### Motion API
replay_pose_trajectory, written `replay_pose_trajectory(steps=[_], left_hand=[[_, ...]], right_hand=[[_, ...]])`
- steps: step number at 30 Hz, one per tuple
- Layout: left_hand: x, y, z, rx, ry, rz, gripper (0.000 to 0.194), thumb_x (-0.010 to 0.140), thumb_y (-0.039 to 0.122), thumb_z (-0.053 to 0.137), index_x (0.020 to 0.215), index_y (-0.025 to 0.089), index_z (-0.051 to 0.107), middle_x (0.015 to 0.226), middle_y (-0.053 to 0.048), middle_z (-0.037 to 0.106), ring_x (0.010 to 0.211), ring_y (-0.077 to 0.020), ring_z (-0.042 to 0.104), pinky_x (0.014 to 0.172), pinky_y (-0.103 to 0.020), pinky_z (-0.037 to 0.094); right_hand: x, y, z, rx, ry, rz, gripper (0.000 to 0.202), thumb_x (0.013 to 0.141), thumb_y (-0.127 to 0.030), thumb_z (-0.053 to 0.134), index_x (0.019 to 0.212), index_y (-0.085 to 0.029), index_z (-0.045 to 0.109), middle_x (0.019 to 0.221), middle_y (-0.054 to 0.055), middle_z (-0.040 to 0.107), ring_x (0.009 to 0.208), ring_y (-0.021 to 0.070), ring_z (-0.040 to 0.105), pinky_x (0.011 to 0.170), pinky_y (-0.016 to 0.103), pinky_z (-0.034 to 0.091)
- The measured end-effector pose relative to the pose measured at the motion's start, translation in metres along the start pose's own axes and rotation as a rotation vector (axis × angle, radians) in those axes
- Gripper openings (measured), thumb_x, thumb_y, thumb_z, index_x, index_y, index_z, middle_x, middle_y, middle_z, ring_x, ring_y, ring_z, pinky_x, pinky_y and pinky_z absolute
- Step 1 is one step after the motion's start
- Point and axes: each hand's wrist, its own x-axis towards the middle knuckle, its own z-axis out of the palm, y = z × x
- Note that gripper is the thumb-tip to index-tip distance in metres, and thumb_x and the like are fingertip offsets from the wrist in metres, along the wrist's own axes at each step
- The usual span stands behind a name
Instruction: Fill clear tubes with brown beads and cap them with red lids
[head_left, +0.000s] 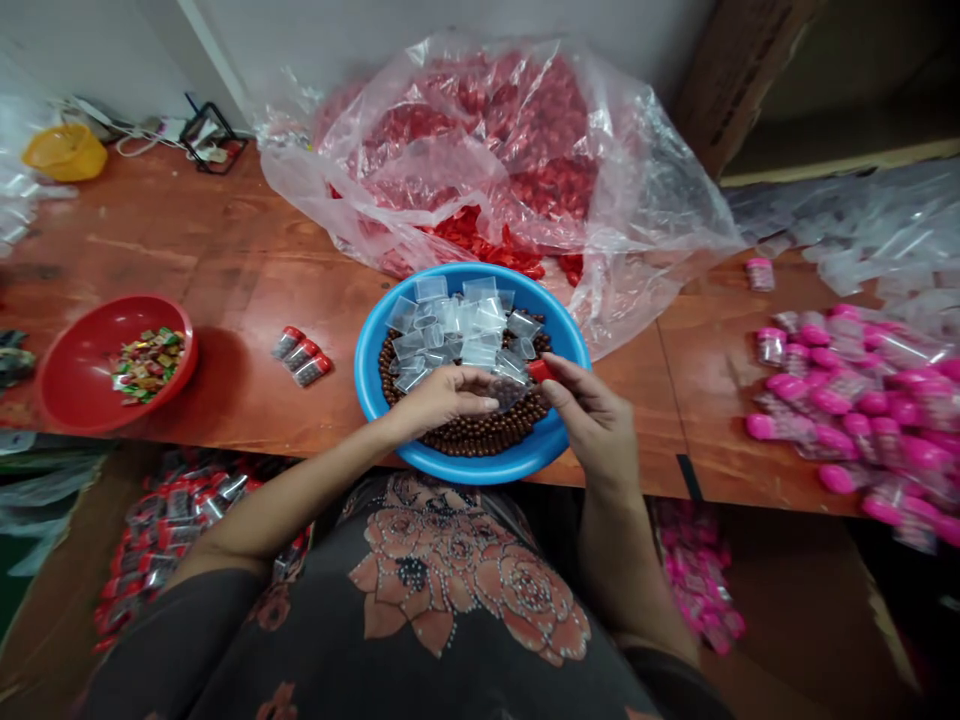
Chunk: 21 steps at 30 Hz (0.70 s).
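Observation:
A blue basin (373,420) stands at the table's front edge, holding small brown balls (480,437) with several clear plastic containers (450,320) piled on them. Over the basin, my left hand (442,402) is closed around a small clear container (510,392), partly hidden by my fingers. My right hand (596,415) pinches a red cap (539,371) between thumb and fingers, close to that container's right end. Whether cap and container touch I cannot tell. Left of the basin lie three small red-capped containers (302,353) with dark contents.
Behind the basin rests a large clear bag (637,230) of red caps. A red bowl (67,350) with wrapped candies stands left. Pink-capped containers (877,400) are heaped right. Below the table, boxes hold red-capped containers (176,520) and pink-capped ones.

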Motion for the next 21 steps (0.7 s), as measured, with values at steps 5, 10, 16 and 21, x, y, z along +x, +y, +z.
replay_pose_trajectory(steps=[5, 10, 16, 21], left_hand=[[-0.010, -0.006, -0.004, 0.234, 0.091, 0.190, 0.036, 0.078, 0.026, 0.070, 0.112, 0.017, 0.072, 0.114, -0.008, 0.073, 0.105, -0.0206, 0.066, 0.102, -0.039, 0.045], [-0.021, -0.004, -0.006, 0.320, 0.160, 0.265, 0.035, 0.080, 0.028, 0.066, 0.113, 0.020, 0.074, 0.116, -0.006, 0.073, 0.108, -0.0218, 0.067, 0.103, -0.040, 0.046], [-0.029, -0.004, -0.009, 0.356, 0.184, 0.343, 0.035, 0.083, 0.030, 0.065, 0.116, 0.022, 0.073, 0.119, -0.006, 0.073, 0.110, -0.0211, 0.066, 0.104, -0.038, 0.046], [-0.033, -0.006, -0.010, 0.355, 0.188, 0.349, 0.034, 0.084, 0.030, 0.065, 0.116, 0.022, 0.073, 0.119, -0.006, 0.073, 0.110, -0.0206, 0.067, 0.104, -0.038, 0.045]], right_hand=[[0.005, -0.007, 0.015, -0.104, -0.146, -0.070, 0.031, 0.089, -0.030, 0.065, 0.120, -0.029, 0.069, 0.122, 0.001, 0.072, 0.113, 0.0193, 0.068, 0.106, 0.041, 0.052], [0.005, -0.011, 0.016, -0.095, -0.175, -0.089, 0.030, 0.088, -0.028, 0.067, 0.118, -0.033, 0.070, 0.119, -0.001, 0.073, 0.110, 0.0188, 0.070, 0.103, 0.041, 0.055], [0.000, -0.013, 0.023, -0.052, -0.082, -0.033, 0.031, 0.085, -0.030, 0.070, 0.116, -0.032, 0.071, 0.114, 0.000, 0.075, 0.104, 0.0195, 0.071, 0.099, 0.043, 0.058], [0.005, -0.012, 0.022, -0.011, -0.125, -0.014, 0.042, 0.082, -0.032, 0.073, 0.124, -0.035, 0.066, 0.118, 0.000, 0.070, 0.098, 0.0154, 0.070, 0.090, 0.034, 0.060]])
